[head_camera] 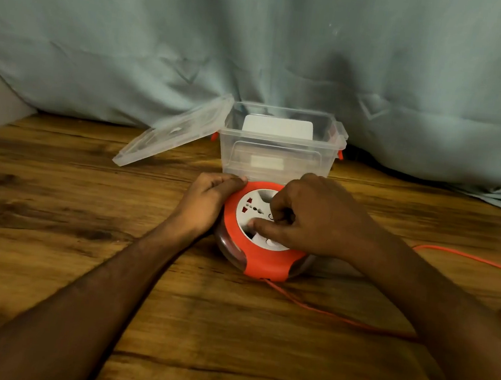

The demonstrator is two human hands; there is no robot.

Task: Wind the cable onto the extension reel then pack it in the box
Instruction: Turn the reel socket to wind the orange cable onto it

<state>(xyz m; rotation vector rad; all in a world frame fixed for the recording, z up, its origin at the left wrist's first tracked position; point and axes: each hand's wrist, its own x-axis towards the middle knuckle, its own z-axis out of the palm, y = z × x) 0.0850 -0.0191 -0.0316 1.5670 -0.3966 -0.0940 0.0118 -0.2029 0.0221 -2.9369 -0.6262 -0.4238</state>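
- Left hand point(211, 199) grips the reel point(265, 231) rim; right hand point(308, 219) pinches its white hub.
- Reel sits on the bench point(84, 234), just before the open box point(278, 149).
- Cable point(323, 310) trails loose: winding unfinished, packing not begun.

At twelve o'clock from the reel point(265, 230), the open box point(279, 143) stands just beyond it, mouth unobstructed from above. The lid point(172, 132) leans off its rim toward ten o'clock, blocking that side. The cable point(337, 318) trails from six toward four o'clock across the bench point(87, 203). The curtain point(257, 51) walls off the back.
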